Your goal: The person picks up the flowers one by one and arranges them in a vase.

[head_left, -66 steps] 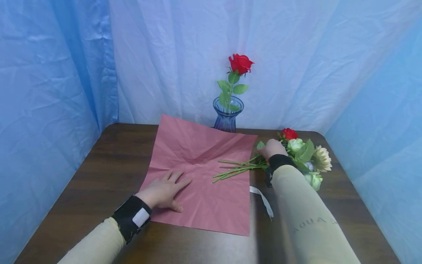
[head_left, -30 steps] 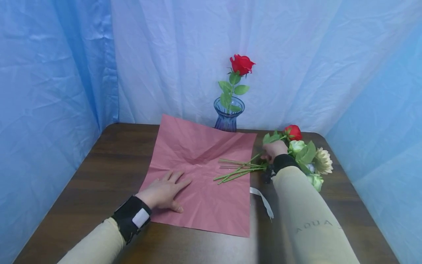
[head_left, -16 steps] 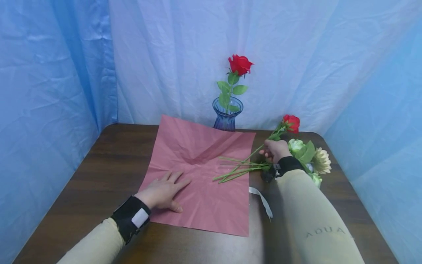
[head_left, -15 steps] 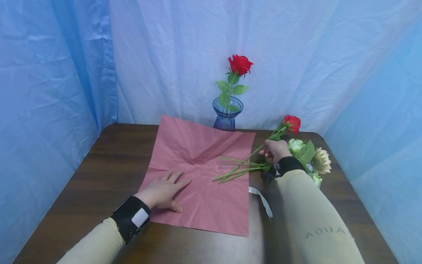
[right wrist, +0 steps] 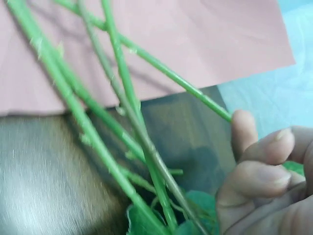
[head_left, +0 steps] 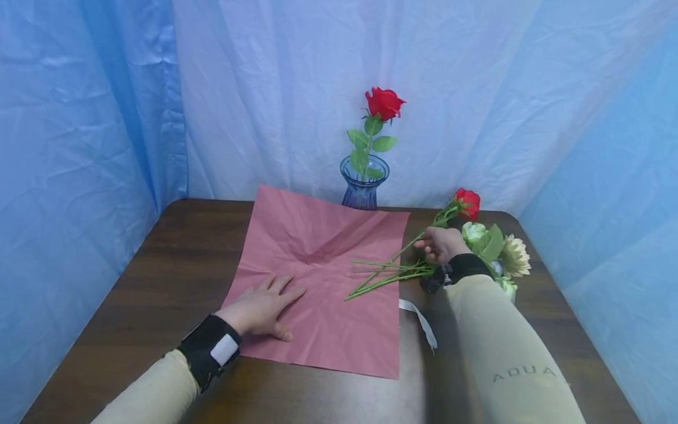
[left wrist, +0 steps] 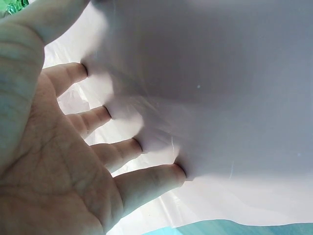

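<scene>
My left hand point(head_left: 265, 309) rests on a creased pink sheet of wrapping paper point(head_left: 339, 335) with its fingers spread. In the left wrist view its fingertips point(left wrist: 178, 171) press on the sheet. My right hand point(head_left: 442, 244) pinches the stem of a red rose point(head_left: 467, 204), whose head points to the back right. That stem point(right wrist: 181, 81) crosses over the others in the right wrist view. Below the hand lie several more green stems point(head_left: 381, 282), their ends over the paper. Their blooms include pale green roses point(head_left: 473, 232) and a cream flower point(head_left: 515, 256), partly hidden by my right arm.
A blue glass vase point(head_left: 362, 188) with another red rose point(head_left: 384, 104) stands at the back, behind the paper. A white ribbon point(head_left: 421, 323) lies by the paper's right edge. Pale blue curtains point(head_left: 286, 100) enclose the dark wooden table point(head_left: 175, 265) at the back and sides.
My right hand has drawn the red rose away from the other blooms, its head rising toward the back, then dipping slightly. My left hand has stayed on the paper.
</scene>
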`<state>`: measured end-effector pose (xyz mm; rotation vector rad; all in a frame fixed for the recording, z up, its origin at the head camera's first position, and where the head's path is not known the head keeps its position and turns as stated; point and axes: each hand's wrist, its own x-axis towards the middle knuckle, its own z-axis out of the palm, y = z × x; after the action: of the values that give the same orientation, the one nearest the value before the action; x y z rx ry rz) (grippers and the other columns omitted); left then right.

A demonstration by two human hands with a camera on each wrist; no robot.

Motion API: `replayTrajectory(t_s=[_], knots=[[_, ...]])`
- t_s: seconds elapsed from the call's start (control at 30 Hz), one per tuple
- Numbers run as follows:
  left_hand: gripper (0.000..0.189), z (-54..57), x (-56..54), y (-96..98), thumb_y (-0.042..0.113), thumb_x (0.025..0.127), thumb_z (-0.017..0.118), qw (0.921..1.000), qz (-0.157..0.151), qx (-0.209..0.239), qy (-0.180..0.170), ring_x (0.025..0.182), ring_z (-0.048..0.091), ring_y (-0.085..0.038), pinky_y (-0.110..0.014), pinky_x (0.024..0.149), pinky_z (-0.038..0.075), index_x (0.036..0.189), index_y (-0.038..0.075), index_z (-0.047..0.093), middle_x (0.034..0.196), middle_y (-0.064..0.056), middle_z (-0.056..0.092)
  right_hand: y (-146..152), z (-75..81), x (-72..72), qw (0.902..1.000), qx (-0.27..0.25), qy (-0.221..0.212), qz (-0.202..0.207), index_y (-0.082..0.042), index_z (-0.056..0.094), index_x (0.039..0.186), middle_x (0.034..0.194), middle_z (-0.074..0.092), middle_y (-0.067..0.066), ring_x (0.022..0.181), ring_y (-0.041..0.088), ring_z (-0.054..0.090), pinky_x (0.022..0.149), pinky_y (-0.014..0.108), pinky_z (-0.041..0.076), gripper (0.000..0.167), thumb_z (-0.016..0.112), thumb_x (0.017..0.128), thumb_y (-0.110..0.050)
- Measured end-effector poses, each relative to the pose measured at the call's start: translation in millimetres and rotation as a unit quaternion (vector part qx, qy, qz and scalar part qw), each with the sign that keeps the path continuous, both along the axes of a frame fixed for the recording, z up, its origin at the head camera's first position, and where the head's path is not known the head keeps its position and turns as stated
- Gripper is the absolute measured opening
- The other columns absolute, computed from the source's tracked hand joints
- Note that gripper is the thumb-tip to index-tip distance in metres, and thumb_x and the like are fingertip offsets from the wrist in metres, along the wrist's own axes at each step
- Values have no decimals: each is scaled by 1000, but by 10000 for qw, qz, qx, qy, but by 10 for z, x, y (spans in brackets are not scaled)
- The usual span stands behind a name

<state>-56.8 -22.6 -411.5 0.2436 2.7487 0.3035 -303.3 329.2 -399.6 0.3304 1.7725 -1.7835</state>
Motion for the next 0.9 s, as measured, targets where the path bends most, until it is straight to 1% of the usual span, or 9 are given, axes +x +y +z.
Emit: replayTrajectory(t_s=[0.1,0.2,0.37,0.5,0.57,0.63,0.77,0.9], knots=[[99,-9,-2,6,50,79,85,10000,22,-30,-12,152,18,-50,-76,109,29,161,25,34,169,-15,18,6,-11,-16,9977,-668,-75,-28,2,53,98,61,69,4,44,6,46,40,20,36,16,40,103,-5],[100,-15,-3,12,50,79,85,10000,55,-36,-33,152,17,-49,-76,109,28,161,25,34,169,-15,18,15,-15,-24,9931,-1168,-49,34,1,54,101,64,70,5,46,7,47,41,20,37,16,40,105,-6],[100,-39,-12,15,50,78,85,9999,119,-5,-53,152,16,-49,-77,109,27,161,26,34,169,-15,18,37,-31,-29,9861,-1658,58,96,-2,52,105,76,74,7,51,9,49,47,21,41,12,41,107,-7],[99,-63,-21,12,50,78,85,9999,130,-24,-38,152,16,-49,-77,109,27,160,26,35,168,-14,19,61,-43,-28,9843,-1750,183,148,-5,55,109,80,75,6,52,12,51,50,24,43,11,51,108,-15],[100,-73,-26,9,50,78,85,9999,124,-37,-23,152,16,-49,-77,109,28,160,26,35,168,-14,19,72,-46,-27,9843,-1724,328,196,-5,56,114,79,74,5,51,12,52,48,25,43,16,56,107,-20],[100,-78,-30,8,50,78,86,9999,115,-46,-11,152,17,-49,-77,108,28,160,26,35,168,-14,19,85,-47,-24,9842,-1686,499,185,-5,56,115,76,74,5,49,12,52,47,25,43,20,59,106,-22],[100,-80,-35,12,49,78,86,9999,107,-40,-13,152,17,-49,-78,108,28,160,26,35,168,-14,19,122,-47,-21,9830,-1630,837,75,-1,60,110,73,73,5,49,11,53,45,25,43,19,59,105,-19],[100,-84,-37,15,49,78,86,9999,134,-41,-48,152,16,-49,-78,108,27,161,26,34,169,-14,19,177,-39,-20,9785,-1725,1135,28,0,66,98,71,73,5,51,11,54,46,23,44,20,58,106,-16]])
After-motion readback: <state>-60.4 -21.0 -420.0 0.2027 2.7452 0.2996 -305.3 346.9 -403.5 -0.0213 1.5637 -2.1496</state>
